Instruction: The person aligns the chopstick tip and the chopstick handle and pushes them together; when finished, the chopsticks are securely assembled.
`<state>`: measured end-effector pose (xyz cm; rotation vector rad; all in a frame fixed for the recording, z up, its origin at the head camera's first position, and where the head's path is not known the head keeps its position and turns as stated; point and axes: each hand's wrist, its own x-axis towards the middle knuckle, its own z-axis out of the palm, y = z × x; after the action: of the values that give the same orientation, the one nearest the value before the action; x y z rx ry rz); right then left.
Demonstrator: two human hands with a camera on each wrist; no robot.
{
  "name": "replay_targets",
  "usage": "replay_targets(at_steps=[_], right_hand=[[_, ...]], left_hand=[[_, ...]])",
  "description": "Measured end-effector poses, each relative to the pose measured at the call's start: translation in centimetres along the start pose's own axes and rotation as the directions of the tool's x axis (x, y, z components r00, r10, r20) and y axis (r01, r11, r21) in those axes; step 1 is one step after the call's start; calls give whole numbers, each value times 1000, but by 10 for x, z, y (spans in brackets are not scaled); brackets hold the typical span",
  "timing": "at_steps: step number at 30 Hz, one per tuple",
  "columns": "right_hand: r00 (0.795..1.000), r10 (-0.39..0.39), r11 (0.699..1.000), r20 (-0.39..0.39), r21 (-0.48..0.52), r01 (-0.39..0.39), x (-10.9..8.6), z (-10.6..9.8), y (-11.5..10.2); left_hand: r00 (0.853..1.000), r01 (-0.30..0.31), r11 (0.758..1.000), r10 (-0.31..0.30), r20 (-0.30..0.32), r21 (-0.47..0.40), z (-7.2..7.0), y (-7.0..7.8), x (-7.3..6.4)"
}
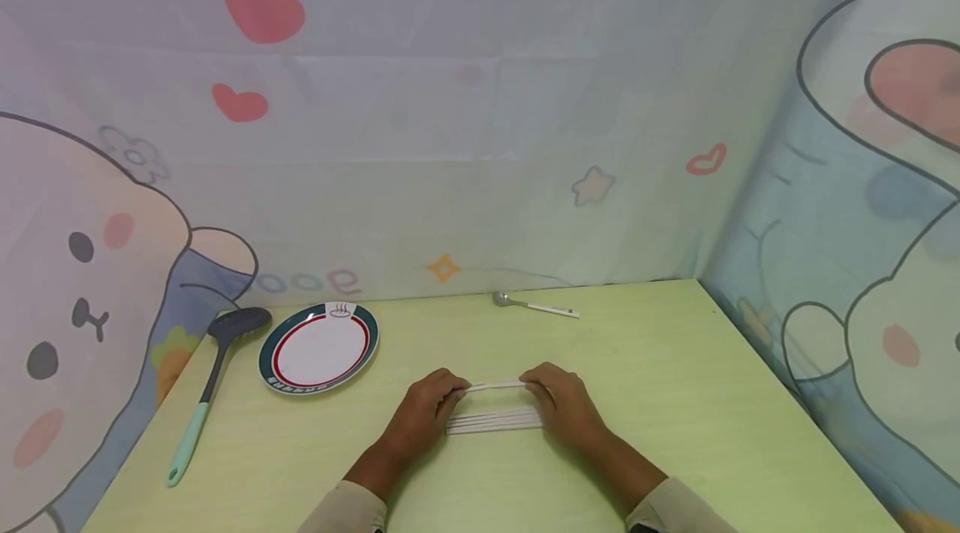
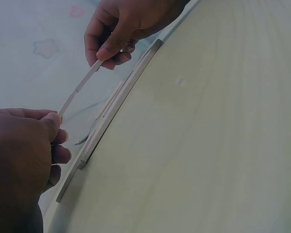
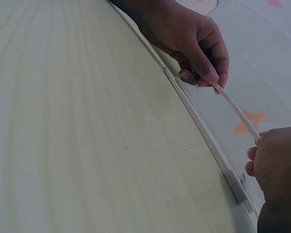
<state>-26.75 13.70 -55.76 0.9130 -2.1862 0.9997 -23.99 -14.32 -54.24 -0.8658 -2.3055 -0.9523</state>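
A thin white strip [image 1: 495, 385] spans the gap between both hands, held just above the table. My left hand [image 1: 420, 412] pinches its left end between thumb and fingers. At the other end, the right hand [image 1: 566, 408] pinches it in the same way. Seen from the left wrist, the strip [image 2: 77, 92] has a small step along its length. Below and nearer to me, several flat white strips [image 1: 495, 421] lie side by side on the table, their ends partly hidden by the hands. From the right wrist, these lying strips [image 3: 203, 131] look like a low, straight-edged bar.
A round plate [image 1: 322, 349] with a dark green rim sits at the back left. Beside it lies a dark-headed kitchen turner or skimmer [image 1: 201, 424] with a mint handle. A small spoon [image 1: 536, 305] lies near the back edge. Printed cloth [image 1: 480, 116] hangs behind the table.
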Motion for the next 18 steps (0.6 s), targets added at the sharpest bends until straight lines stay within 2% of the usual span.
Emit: replay_targets(at_steps=[6,13,18], right_hand=[[998,36,998,50,43,-38,3,-5,-9],[998,46,998,39,37,-47,3,-5,-11],[995,78,996,61,31,-80,4,-7,-15]], left_hand=[[1000,0,1000,0,1,-6,0,-1,-1],[1000,-16,999,16,-8,-36,2,-2,-1],[1000,-17,997,17,-3,-69,2,-3,-1]])
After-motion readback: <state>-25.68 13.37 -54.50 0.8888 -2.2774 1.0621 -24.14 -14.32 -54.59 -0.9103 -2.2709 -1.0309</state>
